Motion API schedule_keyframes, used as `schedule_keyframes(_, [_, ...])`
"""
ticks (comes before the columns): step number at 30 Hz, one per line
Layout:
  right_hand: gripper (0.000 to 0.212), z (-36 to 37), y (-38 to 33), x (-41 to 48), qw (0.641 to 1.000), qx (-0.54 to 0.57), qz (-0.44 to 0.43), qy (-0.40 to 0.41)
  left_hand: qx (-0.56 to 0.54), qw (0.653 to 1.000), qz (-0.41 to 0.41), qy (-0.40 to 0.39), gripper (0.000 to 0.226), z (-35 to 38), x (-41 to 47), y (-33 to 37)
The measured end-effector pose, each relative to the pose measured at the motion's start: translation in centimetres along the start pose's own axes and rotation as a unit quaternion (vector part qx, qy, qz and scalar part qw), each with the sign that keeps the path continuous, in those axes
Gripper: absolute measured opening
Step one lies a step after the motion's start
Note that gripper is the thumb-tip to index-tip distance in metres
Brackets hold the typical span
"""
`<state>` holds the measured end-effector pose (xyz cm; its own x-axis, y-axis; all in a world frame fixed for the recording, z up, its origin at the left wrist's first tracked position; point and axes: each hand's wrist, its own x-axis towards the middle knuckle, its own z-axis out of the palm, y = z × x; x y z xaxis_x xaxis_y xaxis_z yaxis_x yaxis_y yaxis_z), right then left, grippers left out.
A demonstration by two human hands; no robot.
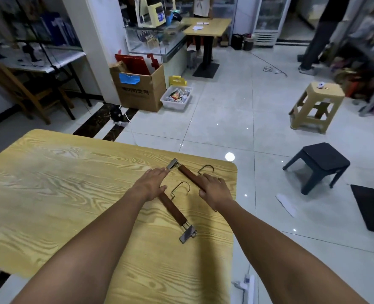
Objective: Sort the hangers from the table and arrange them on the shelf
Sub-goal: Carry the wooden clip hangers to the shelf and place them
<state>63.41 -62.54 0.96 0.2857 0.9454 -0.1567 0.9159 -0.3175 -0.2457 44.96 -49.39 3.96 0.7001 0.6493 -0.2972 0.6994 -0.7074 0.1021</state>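
Observation:
Two brown wooden clip hangers with wire hooks and metal clips lie on the light wooden table (pixel 61 183) near its far right corner. The near hanger (pixel 174 210) runs diagonally, and its upper end is hidden under my left hand (pixel 152 183), which lies flat with straight fingers over it. The far hanger (pixel 187 173) runs parallel behind it. My right hand (pixel 213 188) rests on the far hanger's lower half, fingers lightly bent over the bar; whether it grips the bar is hidden. No shelf for hangers is clearly in view.
The table's right edge is close to my right hand. On the tiled floor stand a dark stool (pixel 317 165), a beige stool (pixel 317 104), a cardboard box (pixel 137 88) and a white bin (pixel 177 97). People stand at the back. A power strip (pixel 246 284) lies below the table.

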Motion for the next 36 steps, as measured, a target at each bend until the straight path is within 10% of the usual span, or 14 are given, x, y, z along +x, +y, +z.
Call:
schedule_keyframes(28, [0.056,4.5,1.1,6.4,0.997,0.017,0.058,-0.047,0.093,0.967,0.162,-0.173,0.095,8.4,9.4,-3.9])
schedule_keyframes(36, [0.055,4.9,2.8,7.2,0.995,0.025,0.083,-0.043,0.144,0.965,0.174,-0.134,0.057,10.1,9.9,-4.6])
